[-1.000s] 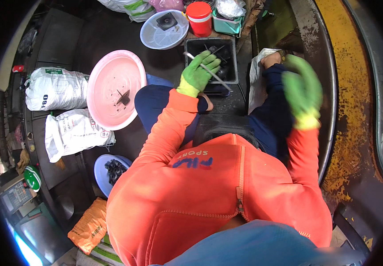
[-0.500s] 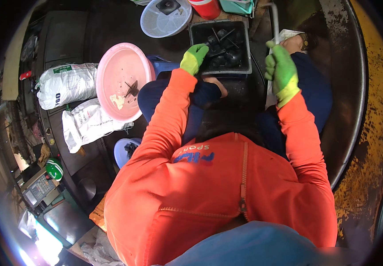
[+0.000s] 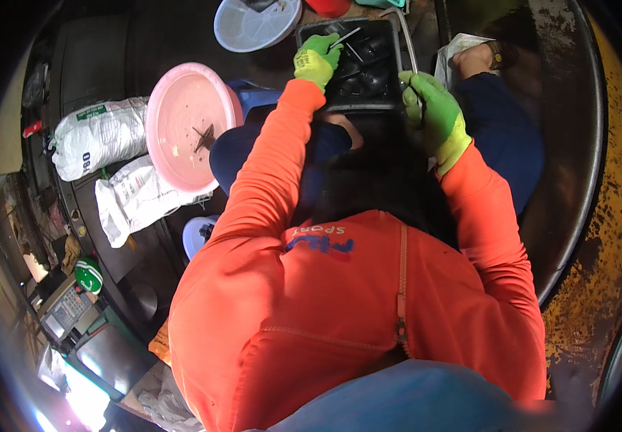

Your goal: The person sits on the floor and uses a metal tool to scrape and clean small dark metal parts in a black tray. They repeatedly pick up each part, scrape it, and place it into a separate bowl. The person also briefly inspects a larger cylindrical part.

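Observation:
Both my hands wear green-yellow gloves. My left hand point(image 3: 316, 60) is closed at the left side of a black tray point(image 3: 398, 54), its fingers around the near end of a thin grey rod point(image 3: 347, 37). Several black parts point(image 3: 372, 75) lie in that tray, their exact shape hard to make out. Wrapped round a bent metal bar point(image 3: 407, 36), my right hand point(image 3: 432, 108) is at the tray's near right corner. The bar rises from the fist and hooks left at its top.
A pink basin point(image 3: 163, 93) with a dark bladed part point(image 3: 203, 137) stands at the left, beside white sacks point(image 3: 102, 137). A pale blue strainer basket point(image 3: 235, 42) and a red container point(image 3: 329, 6) are at the far side. A rusty yellow surface point(image 3: 598, 245) borders the right.
My left hand has moved onto the tray's contents and closed on the thin rod. My right hand and the bent bar have shifted left toward the tray.

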Available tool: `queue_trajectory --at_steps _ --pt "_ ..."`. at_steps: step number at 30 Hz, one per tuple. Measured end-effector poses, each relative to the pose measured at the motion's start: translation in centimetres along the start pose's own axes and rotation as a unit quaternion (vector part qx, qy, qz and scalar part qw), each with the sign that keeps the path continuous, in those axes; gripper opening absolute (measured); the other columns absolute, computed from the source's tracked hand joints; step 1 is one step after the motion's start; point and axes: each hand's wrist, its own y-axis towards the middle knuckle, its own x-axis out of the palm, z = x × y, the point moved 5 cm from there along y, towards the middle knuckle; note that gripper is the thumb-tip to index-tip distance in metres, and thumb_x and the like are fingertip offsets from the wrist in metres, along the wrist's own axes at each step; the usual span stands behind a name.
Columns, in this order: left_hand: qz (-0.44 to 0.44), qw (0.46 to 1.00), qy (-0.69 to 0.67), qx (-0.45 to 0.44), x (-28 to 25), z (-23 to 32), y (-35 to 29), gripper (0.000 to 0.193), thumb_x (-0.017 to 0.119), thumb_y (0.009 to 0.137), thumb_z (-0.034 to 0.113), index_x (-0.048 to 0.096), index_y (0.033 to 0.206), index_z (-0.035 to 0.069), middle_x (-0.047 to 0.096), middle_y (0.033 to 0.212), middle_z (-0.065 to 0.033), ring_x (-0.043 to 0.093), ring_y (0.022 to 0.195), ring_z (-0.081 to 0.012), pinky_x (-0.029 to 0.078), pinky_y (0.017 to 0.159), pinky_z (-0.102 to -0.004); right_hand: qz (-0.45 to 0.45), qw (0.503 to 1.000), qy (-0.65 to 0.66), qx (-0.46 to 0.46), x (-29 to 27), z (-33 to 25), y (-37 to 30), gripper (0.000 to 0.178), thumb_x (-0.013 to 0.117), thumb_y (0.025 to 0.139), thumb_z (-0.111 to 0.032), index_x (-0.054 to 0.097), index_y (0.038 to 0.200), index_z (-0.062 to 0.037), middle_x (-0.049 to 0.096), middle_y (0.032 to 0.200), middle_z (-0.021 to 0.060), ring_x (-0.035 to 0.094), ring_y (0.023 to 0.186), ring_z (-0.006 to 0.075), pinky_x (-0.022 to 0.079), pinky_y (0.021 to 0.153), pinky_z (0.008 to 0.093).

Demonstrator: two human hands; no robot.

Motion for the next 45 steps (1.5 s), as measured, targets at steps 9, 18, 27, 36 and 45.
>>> queue_trajectory --at_steps 9,18,27,36,45 --pt "-0.271 0.902 0.287 0.176 -0.3 0.8 -10.9 0.013 0.055 0.078 0.014 0.066 0.086 0.014 0.063 0.090 -0.0068 0.061 0.087 -0.0263 0.049 0.076 -0.0401 -0.055 0.971 -0.234 -0.009 0.3 6.7 4.1 0.023 0.055 0.091 -0.032 0.061 0.096 -0.0104 0.048 0.062 -0.0060 0.036 0.046 0.0037 0.025 0.042 0.0196" --pt "-0.330 0.919 0.210 -0.036 -1.4 -1.3 -14.2 0.026 0.056 0.079 0.018 0.066 0.103 0.013 0.064 0.103 -0.0098 0.059 0.100 -0.0322 0.048 0.083 -0.0422 -0.061 0.774 -0.617 -0.132 -3.0 13.1 8.0 0.038 0.051 0.091 -0.040 0.060 0.100 -0.0044 0.063 0.087 0.0104 0.059 0.084 0.0230 0.044 0.076 0.0329" --pt "-0.061 0.991 -0.047 -0.108 -1.1 -4.2 -11.9 0.071 0.077 0.066 0.037 0.050 0.128 0.018 0.050 0.126 -0.0200 0.046 0.118 -0.0373 0.038 0.101 -0.0413 -0.054 0.693 -0.713 -0.090 0.8 11.1 4.6 0.046 0.037 0.092 -0.044 0.057 0.108 -0.0056 0.059 0.110 0.0249 0.054 0.105 0.0428 0.042 0.089 0.0442" --pt "-0.069 0.984 -0.107 -0.127 0.0 -5.9 -12.1 0.070 0.080 0.064 0.033 0.052 0.126 0.016 0.045 0.136 -0.0148 0.037 0.129 -0.0356 0.035 0.105 -0.0400 -0.003 0.601 -0.783 -0.160 0.9 11.2 4.5 0.030 0.044 0.094 -0.034 0.054 0.102 -0.0073 0.062 0.086 0.0229 0.059 0.083 0.0423 0.045 0.071 0.0476" --pt "-0.069 0.979 -0.163 -0.105 0.8 -6.2 -12.2 0.070 0.080 0.066 0.031 0.050 0.128 0.018 0.046 0.134 -0.0177 0.039 0.128 -0.0372 0.034 0.105 -0.0408 -0.071 0.647 -0.703 -0.286 0.7 11.8 4.3 0.037 0.039 0.095 -0.040 0.054 0.101 -0.0065 0.061 0.087 0.0236 0.058 0.085 0.0440 0.043 0.074 0.0494"
